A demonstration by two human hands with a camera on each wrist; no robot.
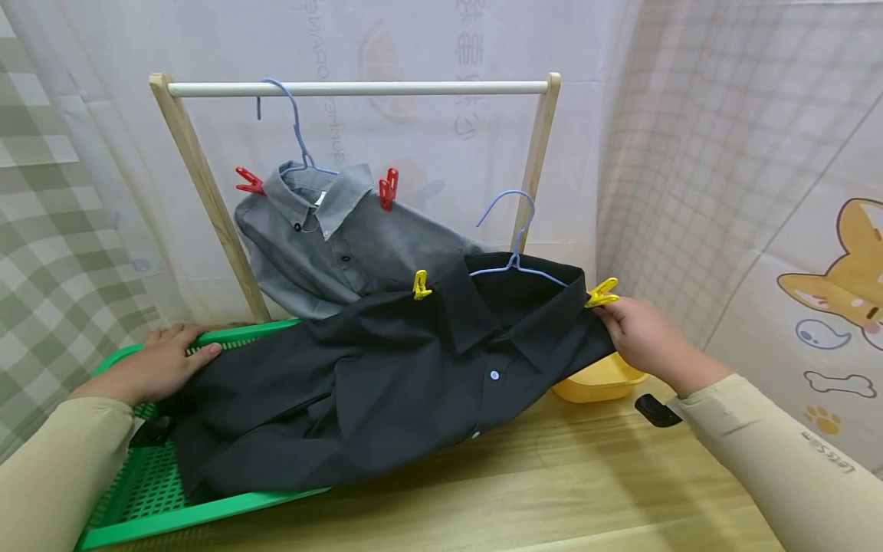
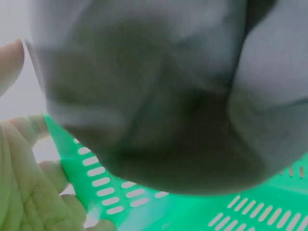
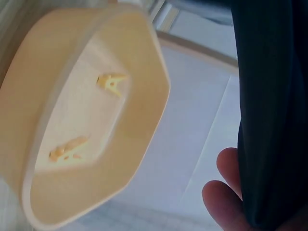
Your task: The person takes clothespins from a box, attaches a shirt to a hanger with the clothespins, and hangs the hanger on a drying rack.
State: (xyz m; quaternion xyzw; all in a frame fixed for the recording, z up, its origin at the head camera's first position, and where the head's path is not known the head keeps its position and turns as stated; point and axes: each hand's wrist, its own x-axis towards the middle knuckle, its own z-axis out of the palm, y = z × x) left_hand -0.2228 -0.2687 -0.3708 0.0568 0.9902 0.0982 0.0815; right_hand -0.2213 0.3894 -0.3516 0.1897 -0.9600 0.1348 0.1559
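Note:
A black shirt [image 1: 407, 383] on a blue hanger [image 1: 522, 230] slants across the head view, its lower part inside the green basket [image 1: 269, 500]. Yellow clothespins [image 1: 421, 286] sit at both of its shoulders. My right hand [image 1: 645, 337] pinches the shirt's right-hand shoulder, just below the other yellow clothespin [image 1: 602, 293]; two fingertips [image 3: 222, 202] show beside the dark cloth in the right wrist view. At the basket's left end lies my left hand [image 1: 155, 366], thumb apart, fingers along the outside of the basket wall in the left wrist view.
Behind, a grey shirt [image 1: 407, 238] with red clothespins [image 1: 388, 188] hangs by its hanger from a white rail [image 1: 414, 89] on a wooden frame. A yellow bin [image 3: 139, 96] with clothespins inside stands behind my right hand. Patterned curtains surround the wooden table [image 1: 552, 491].

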